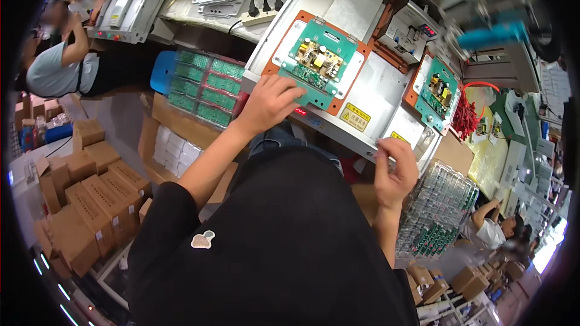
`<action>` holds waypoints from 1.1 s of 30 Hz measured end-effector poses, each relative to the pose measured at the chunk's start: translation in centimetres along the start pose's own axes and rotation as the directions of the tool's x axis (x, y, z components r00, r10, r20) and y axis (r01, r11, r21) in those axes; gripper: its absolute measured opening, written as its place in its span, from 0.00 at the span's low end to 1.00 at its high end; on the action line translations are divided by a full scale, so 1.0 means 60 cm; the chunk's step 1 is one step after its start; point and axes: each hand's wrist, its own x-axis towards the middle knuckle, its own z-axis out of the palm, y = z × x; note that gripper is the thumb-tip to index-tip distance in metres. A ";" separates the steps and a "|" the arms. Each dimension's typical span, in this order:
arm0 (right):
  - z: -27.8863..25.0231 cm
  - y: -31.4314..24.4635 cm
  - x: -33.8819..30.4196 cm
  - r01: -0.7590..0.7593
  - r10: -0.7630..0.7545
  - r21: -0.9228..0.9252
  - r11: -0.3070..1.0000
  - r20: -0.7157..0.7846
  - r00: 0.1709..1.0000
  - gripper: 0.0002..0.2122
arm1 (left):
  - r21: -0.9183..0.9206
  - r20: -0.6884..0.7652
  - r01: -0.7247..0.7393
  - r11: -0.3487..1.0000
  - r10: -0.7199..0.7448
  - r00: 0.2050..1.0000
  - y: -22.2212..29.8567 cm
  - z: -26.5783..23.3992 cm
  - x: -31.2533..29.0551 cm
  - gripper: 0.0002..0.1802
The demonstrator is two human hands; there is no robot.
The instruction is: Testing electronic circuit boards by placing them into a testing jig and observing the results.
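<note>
Far left of the green fixture plate [346, 48], a co-worker [51, 69] in a light shirt stands beyond stacked brown cartons [90, 211]. Nearer the plate on that side lies a clear tray of green boards [208, 92]. The left hand [273, 101] is at the plate's near left edge, fingers bent and close together; whether they grip anything, I cannot tell. A circuit board [317, 60] crowded with parts sits in the middle of the plate. A yellow warning label [355, 117] is just right of the plate's near corner. Farther right and nearer the body than the plate, the right hand [396, 172] is raised, fingers curled, thumb and forefinger tips near each other; I cannot tell if they pinch something. Well right of the plate are a second green fixture [426, 105] and red wires [464, 119]
</note>
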 end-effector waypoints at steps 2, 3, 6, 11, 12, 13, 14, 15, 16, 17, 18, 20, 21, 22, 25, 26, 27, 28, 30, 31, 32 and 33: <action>0.014 -0.017 0.014 0.211 -0.206 -0.080 0.974 0.059 0.977 0.10 | -0.047 -0.019 -0.105 0.993 0.104 0.994 -0.009 -0.020 0.032 0.19; 0.016 -0.037 0.020 0.214 -0.211 -0.066 0.975 0.053 0.976 0.11 | -0.083 -0.077 -0.184 0.979 0.178 0.981 -0.008 -0.034 0.060 0.18; 0.025 -0.073 0.048 0.297 -0.299 -0.044 0.954 -0.033 0.954 0.11 | -0.117 -0.186 -0.362 0.925 0.338 0.923 -0.018 -0.046 0.175 0.15; 0.098 -0.036 0.173 -0.032 0.048 -0.093 0.995 0.178 0.983 0.07 | -0.136 -0.255 -0.372 0.918 0.330 0.909 -0.062 -0.027 0.341 0.12; 0.113 -0.002 0.194 -0.057 0.116 -0.228 0.972 0.252 0.961 0.08 | -0.143 -0.373 -0.336 0.931 0.264 0.890 -0.050 -0.043 0.350 0.16; 0.128 0.044 0.203 0.045 0.071 -0.385 0.922 0.282 0.957 0.10 | -0.156 -0.480 -0.298 0.942 0.191 0.856 -0.035 -0.053 0.351 0.21; 0.146 0.095 0.210 0.156 -0.032 -0.419 0.895 0.288 0.957 0.11 | -0.163 -0.477 -0.310 0.937 0.201 0.856 -0.033 -0.053 0.339 0.21; 0.163 0.109 0.218 0.163 -0.009 -0.482 0.861 0.307 0.952 0.10 | -0.193 -0.506 -0.239 0.952 0.112 0.855 -0.044 -0.053 0.313 0.16; 0.174 0.111 0.227 0.155 -0.003 -0.485 0.861 0.300 0.954 0.10 | -0.228 -0.530 -0.167 0.959 0.022 0.848 -0.054 -0.054 0.284 0.11; 0.181 0.108 0.236 0.147 0.068 -0.521 0.841 0.371 0.926 0.09 | -0.378 -0.447 -0.061 0.924 -0.125 0.886 -0.045 -0.067 0.245 0.10; 0.187 0.110 0.242 0.146 0.139 -0.553 0.820 0.440 0.887 0.09 | -0.508 -0.341 0.059 0.859 -0.264 0.902 -0.030 -0.079 0.198 0.10; 0.195 0.115 0.249 0.126 0.125 -0.508 0.852 0.432 0.893 0.08 | -0.659 -0.111 0.287 0.695 -0.467 0.877 -0.025 -0.078 0.115 0.07; 0.197 0.113 0.253 0.154 0.091 -0.521 0.840 0.414 0.906 0.08 | -0.697 -0.011 0.350 0.626 -0.498 0.867 -0.021 -0.076 0.078 0.07; 0.198 0.108 0.259 0.182 0.054 -0.532 0.827 0.397 0.916 0.08 | -0.722 0.088 0.415 0.554 -0.521 0.849 -0.017 -0.077 0.046 0.06; 0.209 0.126 0.268 0.204 0.037 -0.567 0.798 0.384 0.923 0.08 | -0.721 0.251 0.551 0.421 -0.583 0.773 -0.004 -0.072 -0.024 0.07; 0.215 0.130 0.271 0.233 0.032 -0.591 0.772 0.403 0.915 0.08 | -0.720 0.250 0.552 0.420 -0.586 0.771 0.001 -0.071 -0.032 0.07; 0.223 0.130 0.272 0.221 0.093 -0.635 0.740 0.422 0.902 0.07 | -0.738 0.263 0.565 0.368 -0.615 0.743 0.005 -0.070 -0.038 0.07; 0.222 0.134 0.276 0.221 0.092 -0.635 0.740 0.422 0.902 0.07 | -0.755 0.277 0.575 0.315 -0.642 0.715 0.010 -0.069 -0.041 0.07; 0.221 0.135 0.284 0.366 0.022 -0.665 0.651 0.499 0.866 0.06 | -0.754 0.302 0.592 0.286 -0.648 0.699 0.019 -0.068 -0.043 0.08; 0.216 0.135 0.282 0.363 0.022 -0.667 0.651 0.494 0.869 0.06 | -0.751 0.332 0.608 0.255 -0.651 0.683 0.024 -0.068 -0.042 0.09; 0.207 0.125 0.278 0.394 -0.036 -0.661 0.638 0.486 0.873 0.06 | -0.752 0.330 0.606 0.259 -0.648 0.687 0.027 -0.067 -0.045 0.09; 0.200 0.109 0.276 0.432 -0.099 -0.651 0.624 0.482 0.870 0.05 | -0.728 0.421 0.654 0.204 -0.620 0.662 0.031 -0.065 -0.049 0.09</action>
